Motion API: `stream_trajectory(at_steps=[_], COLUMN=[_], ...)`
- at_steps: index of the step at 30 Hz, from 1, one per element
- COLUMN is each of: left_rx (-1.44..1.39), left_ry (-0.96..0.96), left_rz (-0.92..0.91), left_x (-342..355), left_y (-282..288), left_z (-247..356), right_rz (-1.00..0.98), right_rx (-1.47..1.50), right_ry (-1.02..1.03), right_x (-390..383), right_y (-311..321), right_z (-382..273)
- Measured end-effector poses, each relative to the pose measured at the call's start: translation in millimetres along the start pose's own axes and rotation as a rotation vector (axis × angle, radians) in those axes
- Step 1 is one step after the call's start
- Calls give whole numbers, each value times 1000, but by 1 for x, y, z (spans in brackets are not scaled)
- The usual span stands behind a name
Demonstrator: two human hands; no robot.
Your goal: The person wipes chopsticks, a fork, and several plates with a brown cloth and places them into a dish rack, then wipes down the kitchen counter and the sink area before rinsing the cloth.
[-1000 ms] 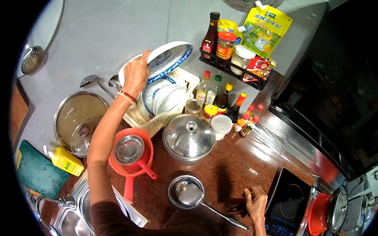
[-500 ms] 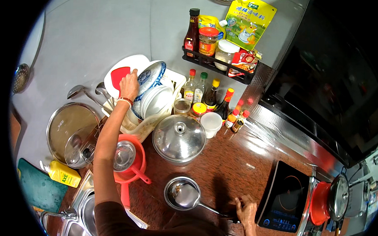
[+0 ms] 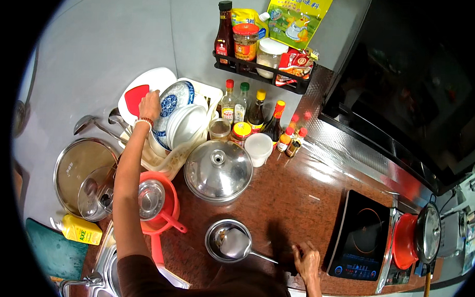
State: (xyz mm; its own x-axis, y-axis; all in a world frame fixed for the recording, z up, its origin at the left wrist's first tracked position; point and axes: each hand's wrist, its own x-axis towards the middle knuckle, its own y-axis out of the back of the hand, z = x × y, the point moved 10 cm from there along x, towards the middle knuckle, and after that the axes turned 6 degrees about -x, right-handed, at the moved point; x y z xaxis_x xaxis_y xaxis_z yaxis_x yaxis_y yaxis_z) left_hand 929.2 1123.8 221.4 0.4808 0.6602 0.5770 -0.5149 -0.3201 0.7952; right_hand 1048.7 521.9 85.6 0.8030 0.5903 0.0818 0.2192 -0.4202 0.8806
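Note:
My left hand [image 3: 149,104] reaches into the cream dish rack [image 3: 215,92] at the far left. Its fingers are closed between a flat red piece [image 3: 135,98] in front of a white plate [image 3: 159,78] and a blue-patterned plate [image 3: 172,100]; what they grip is hidden. White bowls [image 3: 186,124] lean beside it. My right hand [image 3: 307,262] hangs over the counter's near edge, fingers loosely bent and apart, with nothing visible in them. Just left of it is the handle of a ladle [image 3: 236,244], whose head rests in a small metal bowl [image 3: 212,241].
A lidded metal pot [image 3: 218,171] stands mid-counter, with sauce bottles [image 3: 257,108] behind. Red colanders [image 3: 169,190] sit left, near the sink [image 3: 98,282]. An induction cooker [image 3: 361,236] and a red pot [image 3: 403,240] are at right. A black shelf [image 3: 261,76] hangs above.
The whole view has shifted slightly. My left hand stays at the same place in the rack. My right hand remains beside the ladle's handle, almost unmoved.

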Motion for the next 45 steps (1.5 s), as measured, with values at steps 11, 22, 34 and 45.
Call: stream_trajectory(at_steps=[11,22,34,45], left_rx=[140,32,-76,-62], left_ry=[-110,-110,-191,-12], left_rz=[-156,-130,-190,-247], left_x=[25,22,17,9], left_y=[-28,-18,-15,-31], left_z=[40,43,57,10], right_rz=[-219,-729,-490,-429], right_rx=[-44,102,928,974], right_ry=[118,367,-462,-416], right_x=[37,267,318,290], right_y=[-3,-97,-270,-228], right_z=[-41,-335,-357,-377])
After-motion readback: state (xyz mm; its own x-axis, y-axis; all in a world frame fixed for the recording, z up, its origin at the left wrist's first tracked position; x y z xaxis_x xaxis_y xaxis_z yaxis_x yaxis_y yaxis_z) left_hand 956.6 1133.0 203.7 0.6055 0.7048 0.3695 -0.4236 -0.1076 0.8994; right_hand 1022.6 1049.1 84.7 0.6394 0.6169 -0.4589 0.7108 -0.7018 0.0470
